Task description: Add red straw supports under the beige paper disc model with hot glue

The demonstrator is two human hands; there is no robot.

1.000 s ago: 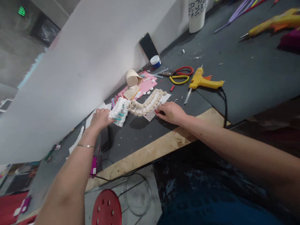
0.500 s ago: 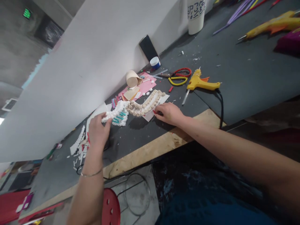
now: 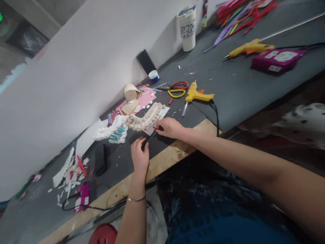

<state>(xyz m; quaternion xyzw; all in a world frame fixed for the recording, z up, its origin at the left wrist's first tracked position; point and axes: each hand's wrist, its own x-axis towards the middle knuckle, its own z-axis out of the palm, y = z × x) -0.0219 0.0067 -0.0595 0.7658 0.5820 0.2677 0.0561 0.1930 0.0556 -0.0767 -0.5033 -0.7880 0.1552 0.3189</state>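
Observation:
My right hand [image 3: 169, 128] is closed in a pinch on a small red piece [image 3: 155, 128], at the near edge of a white card [image 3: 165, 112]. Just beyond it lies a curved craft model, whose right part is rows of beige discs [image 3: 138, 122]. Its left part is a fluffy white section [image 3: 108, 130], with several teal sticks [image 3: 117, 135] beside it on more white fluff. Lower and nearer the table edge is my left hand [image 3: 140, 152], fingers bent and thumb apart, with nothing visible in it. It does not touch the model.
To the right lie a yellow glue gun [image 3: 199, 96] with its cord and red-and-yellow-handled scissors [image 3: 177, 89]. A paper cup [image 3: 131, 92] lies on pink paper [image 3: 146, 98]. Left are a black case [image 3: 101, 159] and white scraps [image 3: 72, 179]. A tumbler [image 3: 187, 30] and purple power strip [image 3: 278, 60] stand farther right.
My left hand has let go of the white fluffy part and moved right, towards the table edge. My right hand stays beside the card with the red piece. The view has shifted right.

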